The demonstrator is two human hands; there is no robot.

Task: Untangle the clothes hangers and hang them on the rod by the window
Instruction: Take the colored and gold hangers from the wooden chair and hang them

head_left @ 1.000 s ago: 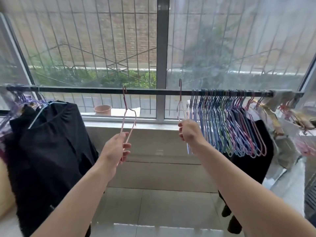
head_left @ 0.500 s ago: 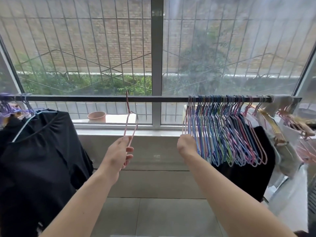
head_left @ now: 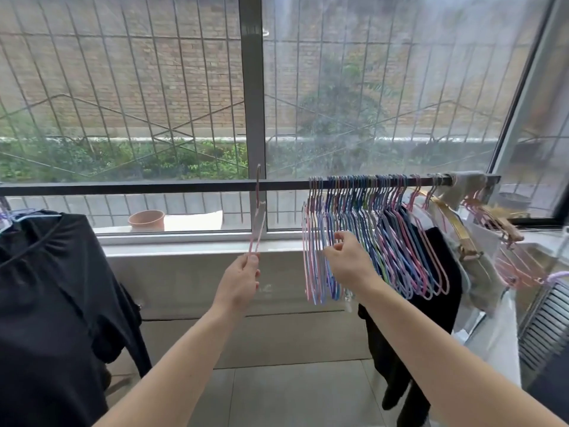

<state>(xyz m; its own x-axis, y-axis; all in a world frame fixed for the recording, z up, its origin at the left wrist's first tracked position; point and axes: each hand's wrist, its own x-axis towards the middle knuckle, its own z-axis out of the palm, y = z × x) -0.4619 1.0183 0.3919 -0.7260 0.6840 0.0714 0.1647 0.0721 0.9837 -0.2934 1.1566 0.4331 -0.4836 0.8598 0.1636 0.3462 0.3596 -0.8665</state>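
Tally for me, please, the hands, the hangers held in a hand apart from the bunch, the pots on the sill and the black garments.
Hands: 2 (left hand, right hand)
Hangers held apart: 1 (pink hanger, in the left hand)
Pots on the sill: 1 (pot)
Black garments: 2 (left garment, right garment)
Total: 6

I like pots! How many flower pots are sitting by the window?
1. The flower pot sits on the sill outside the window, left of the pink hanger held in the left hand. Others may be hidden behind the black garment.
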